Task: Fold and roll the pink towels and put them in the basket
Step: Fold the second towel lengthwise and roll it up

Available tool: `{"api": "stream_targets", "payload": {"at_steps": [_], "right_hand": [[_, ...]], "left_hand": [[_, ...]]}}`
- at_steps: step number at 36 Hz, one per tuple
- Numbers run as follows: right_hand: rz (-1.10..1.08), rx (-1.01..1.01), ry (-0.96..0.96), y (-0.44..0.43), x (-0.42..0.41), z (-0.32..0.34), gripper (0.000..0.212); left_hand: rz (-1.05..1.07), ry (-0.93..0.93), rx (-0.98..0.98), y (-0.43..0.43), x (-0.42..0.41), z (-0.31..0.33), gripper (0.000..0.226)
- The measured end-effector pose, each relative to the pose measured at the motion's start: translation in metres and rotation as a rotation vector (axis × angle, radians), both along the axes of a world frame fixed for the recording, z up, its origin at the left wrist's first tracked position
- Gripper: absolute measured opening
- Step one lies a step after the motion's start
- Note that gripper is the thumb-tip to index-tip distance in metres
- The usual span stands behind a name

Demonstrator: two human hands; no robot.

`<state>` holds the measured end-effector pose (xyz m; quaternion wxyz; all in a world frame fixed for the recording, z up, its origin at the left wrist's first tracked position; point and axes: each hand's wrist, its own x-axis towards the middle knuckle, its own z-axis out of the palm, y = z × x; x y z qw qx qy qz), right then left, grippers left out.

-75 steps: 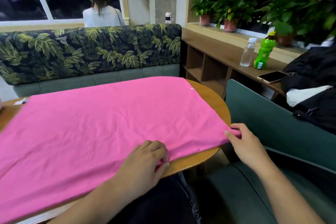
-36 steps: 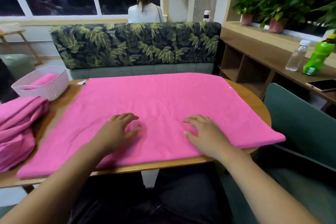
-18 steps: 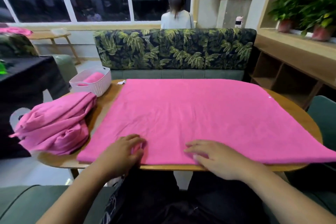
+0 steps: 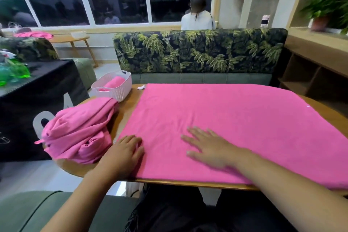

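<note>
A large pink towel lies spread flat over the round wooden table. My left hand rests on its near left corner with fingers slightly bent. My right hand lies flat on the towel near the front edge, fingers straight and spread. A crumpled heap of pink towels sits at the table's left edge. Behind it stands a white basket holding a rolled pink towel.
A palm-print sofa stands behind the table, and a person sits beyond it facing the window. A black-draped table with green bottles is at the left. Wooden shelving and a potted plant are at the right.
My view has swung from right to left. Both hands left the towel's right front corner and slid leftward over the towel; the left hand now sits at the near left corner.
</note>
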<state>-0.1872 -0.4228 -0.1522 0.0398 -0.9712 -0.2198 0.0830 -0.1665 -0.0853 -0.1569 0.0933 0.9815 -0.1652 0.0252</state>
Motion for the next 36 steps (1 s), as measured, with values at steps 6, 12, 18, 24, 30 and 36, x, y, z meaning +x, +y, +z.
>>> {"api": "stream_targets", "payload": {"at_steps": [6,12,18,24,30,36], "right_hand": [[0.35,0.1,0.107,0.032,-0.069,0.008,0.06],[-0.034,0.668,0.141,0.018,-0.019,0.03,0.033],[-0.192,0.39,-0.003,0.003,0.101,0.027,0.049],[-0.124,0.043,0.02,0.062,0.131,0.003,0.069],[0.364,0.029,0.01,0.145,0.06,0.004,0.072],[0.665,0.219,0.161,0.175,0.011,0.01,0.059]], "left_hand": [[-0.195,0.027,-0.264,-0.077,0.046,0.02,0.042],[-0.241,0.205,0.04,-0.099,0.072,0.007,0.059],[-0.13,0.175,0.042,-0.034,-0.005,-0.005,0.073],[-0.073,0.049,-0.141,0.029,-0.07,-0.004,0.056],[0.221,-0.125,-0.743,0.042,-0.062,0.032,0.029],[0.251,-0.199,-0.956,0.048,-0.047,0.049,0.037]]}}
